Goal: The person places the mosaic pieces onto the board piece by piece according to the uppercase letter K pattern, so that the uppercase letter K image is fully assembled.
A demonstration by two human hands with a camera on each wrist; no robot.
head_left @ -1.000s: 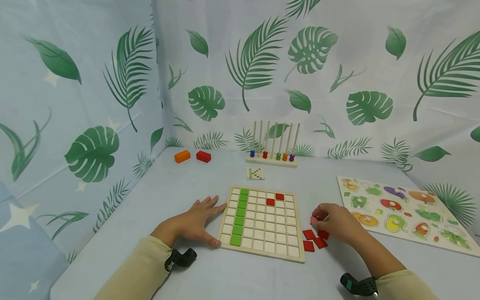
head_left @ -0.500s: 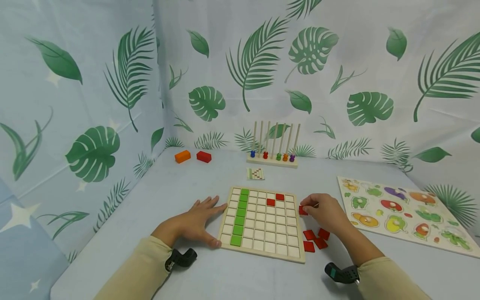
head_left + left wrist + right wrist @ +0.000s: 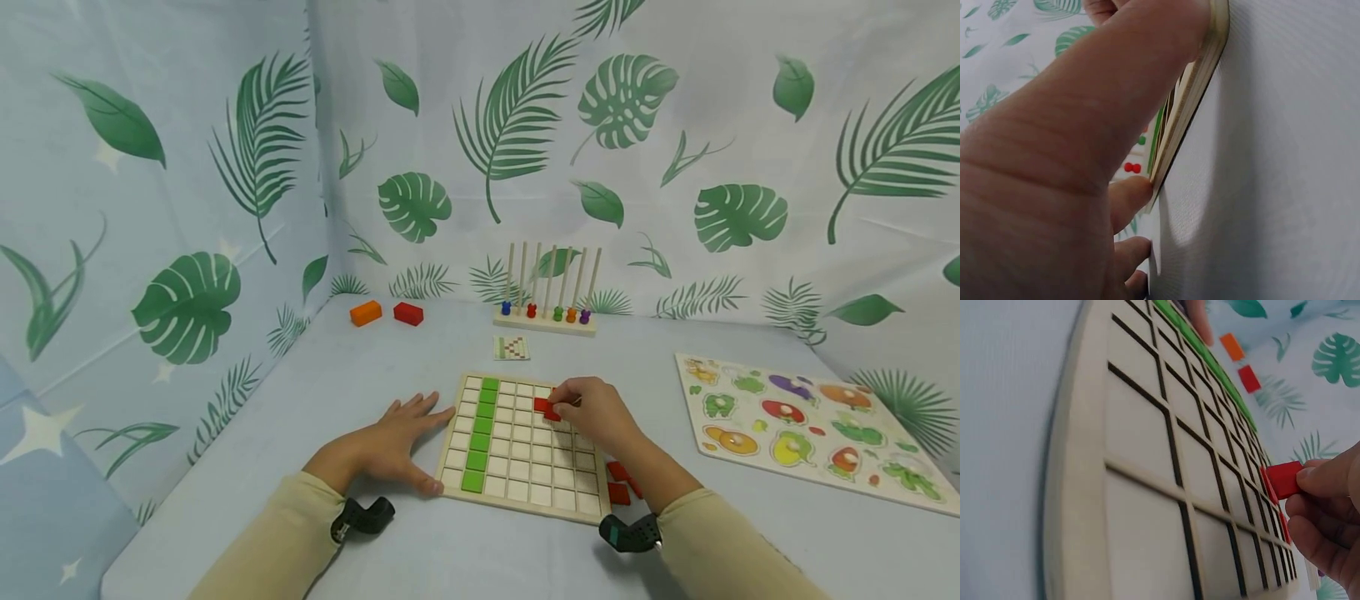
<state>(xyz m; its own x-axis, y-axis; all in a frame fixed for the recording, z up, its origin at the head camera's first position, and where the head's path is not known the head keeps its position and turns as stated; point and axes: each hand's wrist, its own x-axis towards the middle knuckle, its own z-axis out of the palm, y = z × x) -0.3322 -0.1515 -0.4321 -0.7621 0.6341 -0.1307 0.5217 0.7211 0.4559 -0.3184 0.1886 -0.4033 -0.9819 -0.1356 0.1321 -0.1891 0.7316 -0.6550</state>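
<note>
Right hand [image 3: 596,414] pinches red square tile [image 3: 1282,481] over far-right area of pale wooden grid board [image 3: 517,468]; left hand [image 3: 390,446], fingers spread, touches its left edge.

The right grip [image 3: 1327,515] shows at the right edge, thumb and finger pinching a red tile [image 3: 1284,479], the other fingers curled below; the tile is over the far part of a pale wooden grid board [image 3: 1079,444], and whether it touches cannot be told; close by, other red tiles [image 3: 1285,528] show nearly edge-on on the board; the cells nearest the camera are bare, with dark gaps along their edges; a row of green tiles [image 3: 1213,364] runs along the board's upper side, the left grip's fingers [image 3: 1199,322] beside it; beyond are an orange block [image 3: 1232,347], a red block [image 3: 1249,379] and a leaf-patterned backdrop [image 3: 1297,369]; the surface [image 3: 1004,456] fills the left.
</note>
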